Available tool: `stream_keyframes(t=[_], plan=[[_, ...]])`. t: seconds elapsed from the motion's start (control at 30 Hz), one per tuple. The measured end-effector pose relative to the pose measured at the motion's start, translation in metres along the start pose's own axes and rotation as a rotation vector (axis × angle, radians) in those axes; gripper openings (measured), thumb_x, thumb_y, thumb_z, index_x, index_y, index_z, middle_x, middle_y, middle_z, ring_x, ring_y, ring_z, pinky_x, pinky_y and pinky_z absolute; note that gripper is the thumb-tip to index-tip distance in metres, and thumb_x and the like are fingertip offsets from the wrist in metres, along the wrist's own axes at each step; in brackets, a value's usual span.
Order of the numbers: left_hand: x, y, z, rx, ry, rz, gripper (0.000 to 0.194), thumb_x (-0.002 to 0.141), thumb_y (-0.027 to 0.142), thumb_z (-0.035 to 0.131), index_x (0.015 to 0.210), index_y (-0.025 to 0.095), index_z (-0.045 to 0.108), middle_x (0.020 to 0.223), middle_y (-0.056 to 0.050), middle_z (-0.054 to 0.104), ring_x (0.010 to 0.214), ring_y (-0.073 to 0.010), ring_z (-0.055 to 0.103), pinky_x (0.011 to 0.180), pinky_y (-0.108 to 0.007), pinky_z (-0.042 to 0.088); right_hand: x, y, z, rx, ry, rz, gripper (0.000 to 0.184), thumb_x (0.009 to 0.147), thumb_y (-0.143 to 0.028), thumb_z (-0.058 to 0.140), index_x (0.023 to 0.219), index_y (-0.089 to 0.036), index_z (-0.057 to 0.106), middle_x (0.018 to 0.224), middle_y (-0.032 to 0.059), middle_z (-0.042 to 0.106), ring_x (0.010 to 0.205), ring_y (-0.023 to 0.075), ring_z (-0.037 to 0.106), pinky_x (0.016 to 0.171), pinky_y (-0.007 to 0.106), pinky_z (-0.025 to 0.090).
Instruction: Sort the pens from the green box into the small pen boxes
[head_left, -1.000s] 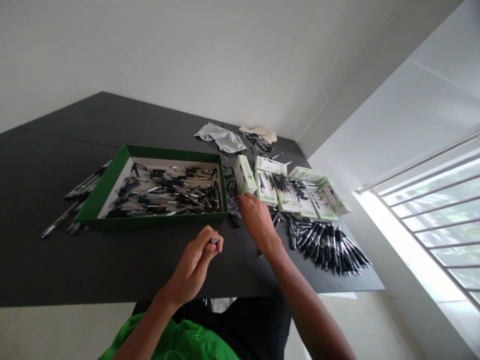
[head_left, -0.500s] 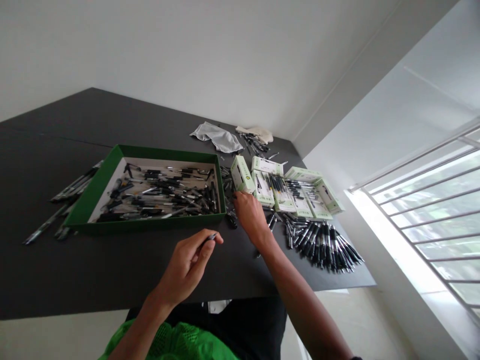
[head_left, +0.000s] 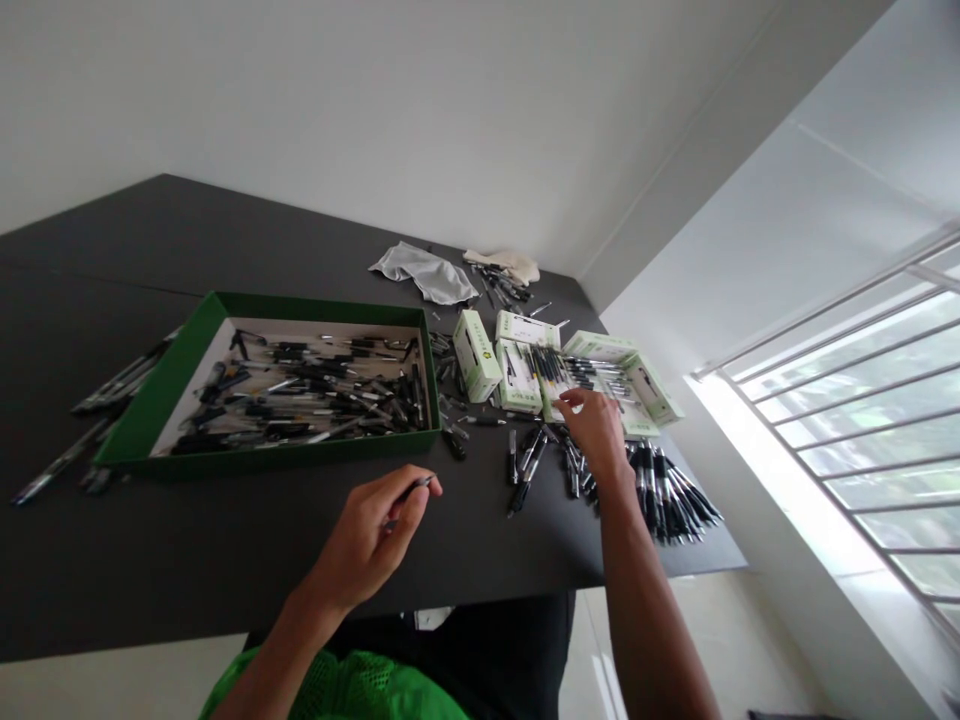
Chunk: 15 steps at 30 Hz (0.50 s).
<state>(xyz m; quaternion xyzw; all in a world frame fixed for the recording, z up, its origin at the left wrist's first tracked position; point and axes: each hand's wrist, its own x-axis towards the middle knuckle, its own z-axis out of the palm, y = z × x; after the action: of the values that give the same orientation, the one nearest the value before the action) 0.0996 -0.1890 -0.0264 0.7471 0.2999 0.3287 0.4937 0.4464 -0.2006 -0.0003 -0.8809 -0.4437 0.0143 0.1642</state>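
Observation:
My left hand (head_left: 382,525) is closed above the table's front part, with a small dark pen piece (head_left: 424,481) pinched between thumb and forefinger. Most of that piece is hidden in the hand. My right hand (head_left: 596,425) is over the front of the green-and-white pen boxes (head_left: 517,400), thumb and forefinger brought together; whatever they pinch is too small to make out. Close beyond its fingertips, thin dark pen parts (head_left: 550,364) lie in an open box. Loose black pens (head_left: 529,468) lie to the left of the right wrist.
A green-rimmed tray (head_left: 300,450) full of pen parts occupies the left-centre. Clear pen barrels (head_left: 64,460) lie left of it. A fan of black-grip pens (head_left: 671,495) is at the right edge. Grey cloth (head_left: 427,272) and a cream cloth (head_left: 506,264) lie at the back.
My right hand has moved right, from the loose parts beside the tray to the front of the pen boxes. My left hand stays nearly still, holding the dark pen piece.

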Motion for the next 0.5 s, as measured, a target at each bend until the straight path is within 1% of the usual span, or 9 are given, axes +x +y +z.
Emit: stream_keyframes(t=[0.13, 0.2, 0.23, 0.3, 0.33, 0.37, 0.4, 0.43, 0.5], plan=[[0.000, 0.000, -0.001, 0.026, 0.005, -0.010, 0.031, 0.108, 0.039, 0.045, 0.100, 0.018, 0.067, 0.067, 0.005, 0.054, 0.049, -0.0091, 0.041, 0.047, -0.020, 0.033, 0.000, -0.008, 0.000, 0.011, -0.003, -0.009, 0.022, 0.090, -0.020, 0.062, 0.100, -0.017, 0.082, 0.102, 0.0114, 0.082, 0.102, 0.0275, 0.073, 0.092, 0.035, 0.050], [0.001, -0.001, -0.001, 0.080, 0.003, 0.008, 0.030, 0.108, 0.037, 0.045, 0.101, 0.018, 0.068, 0.072, 0.003, 0.062, 0.052, -0.0096, 0.050, 0.050, -0.019, 0.038, -0.007, -0.015, -0.005, 0.046, 0.007, -0.026, 0.021, 0.090, -0.021, 0.064, 0.097, -0.017, 0.083, 0.100, 0.0107, 0.082, 0.093, 0.0258, 0.075, 0.092, 0.036, 0.051], [0.002, -0.001, -0.001, 0.116, -0.003, 0.027, 0.029, 0.108, 0.036, 0.046, 0.103, 0.019, 0.069, 0.078, 0.001, 0.067, 0.056, -0.0100, 0.056, 0.053, -0.019, 0.041, -0.014, -0.020, -0.009, 0.101, 0.014, -0.055, 0.020, 0.090, -0.023, 0.065, 0.097, -0.018, 0.083, 0.098, 0.0097, 0.082, 0.086, 0.0243, 0.075, 0.091, 0.036, 0.052], [0.004, -0.003, 0.000, 0.196, -0.027, 0.075, 0.026, 0.108, 0.033, 0.048, 0.109, 0.020, 0.070, 0.093, -0.002, 0.075, 0.068, -0.0119, 0.067, 0.063, -0.020, 0.048, -0.036, -0.033, -0.014, 0.300, 0.000, -0.167, 0.018, 0.090, -0.029, 0.069, 0.097, -0.019, 0.083, 0.095, 0.0073, 0.081, 0.074, 0.0206, 0.072, 0.083, 0.034, 0.055], [0.006, -0.003, 0.001, 0.239, -0.041, 0.099, 0.026, 0.108, 0.032, 0.049, 0.113, 0.020, 0.071, 0.099, -0.003, 0.077, 0.076, -0.0131, 0.071, 0.069, -0.020, 0.050, -0.050, -0.042, -0.017, 0.435, -0.045, -0.253, 0.019, 0.091, -0.033, 0.070, 0.099, -0.020, 0.082, 0.097, 0.0065, 0.081, 0.074, 0.0194, 0.071, 0.076, 0.032, 0.056], [0.007, -0.004, 0.002, 0.282, -0.054, 0.121, 0.026, 0.108, 0.031, 0.050, 0.117, 0.022, 0.072, 0.103, -0.003, 0.077, 0.082, -0.0144, 0.074, 0.073, -0.021, 0.052, -0.065, -0.050, -0.018, 0.549, -0.125, -0.341, 0.019, 0.092, -0.035, 0.071, 0.100, -0.022, 0.082, 0.100, 0.0055, 0.080, 0.076, 0.0185, 0.070, 0.072, 0.029, 0.056], [0.008, -0.005, 0.003, 0.324, -0.062, 0.138, 0.026, 0.108, 0.030, 0.050, 0.120, 0.023, 0.072, 0.104, -0.003, 0.077, 0.086, -0.0156, 0.075, 0.076, -0.022, 0.052, -0.079, -0.059, -0.019, 0.608, -0.205, -0.410, 0.017, 0.094, -0.034, 0.070, 0.101, -0.023, 0.081, 0.100, 0.0042, 0.079, 0.075, 0.0167, 0.069, 0.069, 0.027, 0.055], [0.009, -0.006, 0.004, 0.363, -0.067, 0.151, 0.027, 0.108, 0.030, 0.050, 0.122, 0.023, 0.072, 0.104, -0.003, 0.077, 0.088, -0.0166, 0.076, 0.078, -0.023, 0.053, -0.092, -0.067, -0.020, 0.646, -0.248, -0.460, 0.015, 0.095, -0.032, 0.070, 0.100, -0.023, 0.081, 0.098, 0.0032, 0.078, 0.073, 0.0150, 0.068, 0.066, 0.026, 0.053], [0.009, -0.009, 0.005, 0.423, -0.065, 0.167, 0.029, 0.108, 0.031, 0.049, 0.126, 0.025, 0.072, 0.103, -0.003, 0.077, 0.089, -0.0180, 0.077, 0.077, -0.024, 0.054, -0.111, -0.078, -0.019, 0.678, -0.280, -0.519, 0.011, 0.095, -0.026, 0.071, 0.100, -0.023, 0.081, 0.095, 0.0024, 0.077, 0.070, 0.0128, 0.066, 0.063, 0.024, 0.051]])
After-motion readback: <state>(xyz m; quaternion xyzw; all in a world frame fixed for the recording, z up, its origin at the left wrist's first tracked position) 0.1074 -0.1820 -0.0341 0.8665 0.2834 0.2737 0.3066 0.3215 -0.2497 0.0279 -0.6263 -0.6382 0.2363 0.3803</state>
